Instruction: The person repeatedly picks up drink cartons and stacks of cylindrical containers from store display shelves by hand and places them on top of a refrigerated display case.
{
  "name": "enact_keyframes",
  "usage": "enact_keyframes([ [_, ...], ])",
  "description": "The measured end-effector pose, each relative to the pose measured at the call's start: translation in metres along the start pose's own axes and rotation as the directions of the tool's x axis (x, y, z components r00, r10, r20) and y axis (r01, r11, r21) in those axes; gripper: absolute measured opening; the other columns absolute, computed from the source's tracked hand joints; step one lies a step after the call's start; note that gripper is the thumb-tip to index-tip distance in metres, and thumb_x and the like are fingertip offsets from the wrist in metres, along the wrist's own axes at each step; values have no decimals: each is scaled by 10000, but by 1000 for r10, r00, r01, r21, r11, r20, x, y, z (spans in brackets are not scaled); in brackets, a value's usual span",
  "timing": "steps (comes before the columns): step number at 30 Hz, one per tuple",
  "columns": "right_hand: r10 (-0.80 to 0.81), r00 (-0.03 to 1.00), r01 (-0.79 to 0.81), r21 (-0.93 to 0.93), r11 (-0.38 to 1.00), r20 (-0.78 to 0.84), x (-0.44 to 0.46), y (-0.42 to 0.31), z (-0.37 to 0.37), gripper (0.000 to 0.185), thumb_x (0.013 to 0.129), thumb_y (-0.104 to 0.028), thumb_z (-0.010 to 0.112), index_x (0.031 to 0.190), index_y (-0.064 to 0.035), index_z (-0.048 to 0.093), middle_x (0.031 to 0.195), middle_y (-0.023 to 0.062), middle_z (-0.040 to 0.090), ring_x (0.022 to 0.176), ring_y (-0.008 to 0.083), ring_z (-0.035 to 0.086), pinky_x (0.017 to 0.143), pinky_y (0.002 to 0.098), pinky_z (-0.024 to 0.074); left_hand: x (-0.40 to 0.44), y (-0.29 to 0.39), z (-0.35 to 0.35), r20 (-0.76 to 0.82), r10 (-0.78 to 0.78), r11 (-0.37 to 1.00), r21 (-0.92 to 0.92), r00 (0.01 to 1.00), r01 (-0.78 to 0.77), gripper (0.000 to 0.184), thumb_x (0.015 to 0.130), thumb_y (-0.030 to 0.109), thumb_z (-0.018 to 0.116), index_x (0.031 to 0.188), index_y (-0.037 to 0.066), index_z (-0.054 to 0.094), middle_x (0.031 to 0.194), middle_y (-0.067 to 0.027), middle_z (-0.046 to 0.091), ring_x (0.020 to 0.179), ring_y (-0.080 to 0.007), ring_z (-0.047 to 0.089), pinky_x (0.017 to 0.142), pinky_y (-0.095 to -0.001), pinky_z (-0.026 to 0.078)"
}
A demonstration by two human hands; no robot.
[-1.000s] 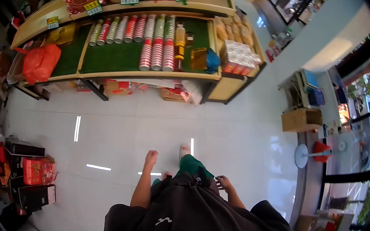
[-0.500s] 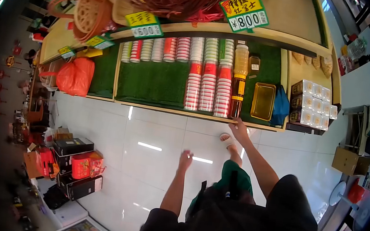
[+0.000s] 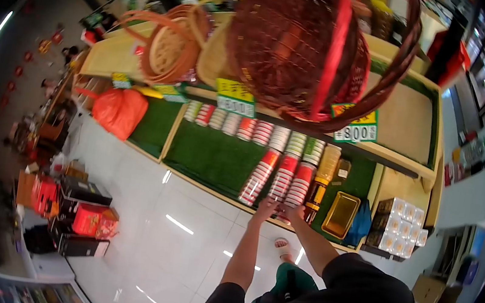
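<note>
Long rows of red and white stacked cups (image 3: 283, 178) lie on green matting in the lower shelf. My left hand (image 3: 268, 206) is at the front end of the middle and right-hand rows. Close beside it, my right hand (image 3: 293, 213) is at the front of the right-hand row (image 3: 300, 190). Both hands look closed around the end of that row, one on each side, though finger detail is small and blurred. Just right of my right hand stands a line of jars (image 3: 316, 192) with dark and yellow contents.
A gold tray (image 3: 341, 215) and a blue bag (image 3: 360, 222) lie farther right, before boxed goods (image 3: 398, 226). Woven baskets (image 3: 293, 42) and price signs (image 3: 236, 98) are above. A red plastic bag (image 3: 119, 112) sits left. Stacked boxes (image 3: 85, 192) stand on the tiled floor.
My left hand has risen from above the floor to the cup rows. My right hand has shifted left from the jars to the cups. The view has tilted and moved.
</note>
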State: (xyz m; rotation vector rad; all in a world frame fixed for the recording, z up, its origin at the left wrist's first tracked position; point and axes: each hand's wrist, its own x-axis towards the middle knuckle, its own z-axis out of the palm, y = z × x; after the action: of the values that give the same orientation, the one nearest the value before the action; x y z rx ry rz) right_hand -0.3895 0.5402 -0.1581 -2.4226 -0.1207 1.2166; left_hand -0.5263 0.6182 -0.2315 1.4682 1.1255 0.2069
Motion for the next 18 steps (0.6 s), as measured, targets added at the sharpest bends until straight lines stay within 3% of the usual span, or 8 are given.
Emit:
enact_keyframes([
  [1,-65,996,58,113,992,53,-14,2,-12,914,523,-464,846,1160,40,427,1069,178,586,952,269,615,778,349,520,-7,1,7,-186,220,975,13,958,-222,335,837,305,619,971,2,570,868,-101,639,754,-172,582,667,-324,466],
  [2,-132,986,107,224,969,104,-23,-1,-24,769,555,-428,845,1076,28,509,994,151,620,886,245,640,720,331,539,-25,15,12,-243,163,973,198,956,-116,340,873,329,566,995,11,577,890,-94,632,803,-159,573,678,-342,465],
  [5,-248,917,67,489,870,314,-63,12,-35,477,654,-306,812,948,-8,583,891,93,633,829,199,647,651,299,542,-103,48,17,-66,57,941,-329,996,-76,451,882,419,518,1137,49,543,979,-60,606,877,-149,550,691,-313,453],
  [8,-605,650,278,597,752,460,-104,49,-50,566,702,-192,774,1134,-10,457,1056,120,592,906,168,617,680,291,545,-199,62,30,-28,-39,898,-439,999,23,645,868,494,522,1352,105,349,1250,-51,472,1076,-181,489,784,-325,461],
  [12,-839,289,628,570,530,462,-161,137,-47,733,701,-81,759,1259,-11,289,1141,99,527,992,200,581,745,303,542,-313,35,64,-245,-41,810,-576,969,-112,647,831,429,633,1284,18,422,1215,-146,524,1110,-212,500,928,-336,412],
  [14,-724,254,558,515,651,641,-229,151,-59,829,653,-87,786,1286,-15,255,1173,125,511,1059,225,549,854,337,502,-370,36,77,-421,16,780,-562,907,-275,665,811,376,669,1294,7,399,1213,-149,527,1112,-217,505,941,-346,411],
  [16,-705,-39,862,380,335,709,-264,184,-52,883,616,-125,804,1306,-8,266,1190,154,509,1094,250,531,923,375,452,-436,22,87,-567,53,755,-516,822,-405,691,791,323,705,1304,-4,377,1212,-151,529,1113,-221,511,954,-356,410],
  [18,-563,-181,884,384,265,806,-316,200,-37,906,597,-152,812,1311,-3,274,1196,166,509,1104,260,524,927,380,443,-504,1,108,-646,-130,662,-621,752,-419,693,751,216,747,1291,-7,375,1188,-144,546,1081,-220,538,939,-358,430],
])
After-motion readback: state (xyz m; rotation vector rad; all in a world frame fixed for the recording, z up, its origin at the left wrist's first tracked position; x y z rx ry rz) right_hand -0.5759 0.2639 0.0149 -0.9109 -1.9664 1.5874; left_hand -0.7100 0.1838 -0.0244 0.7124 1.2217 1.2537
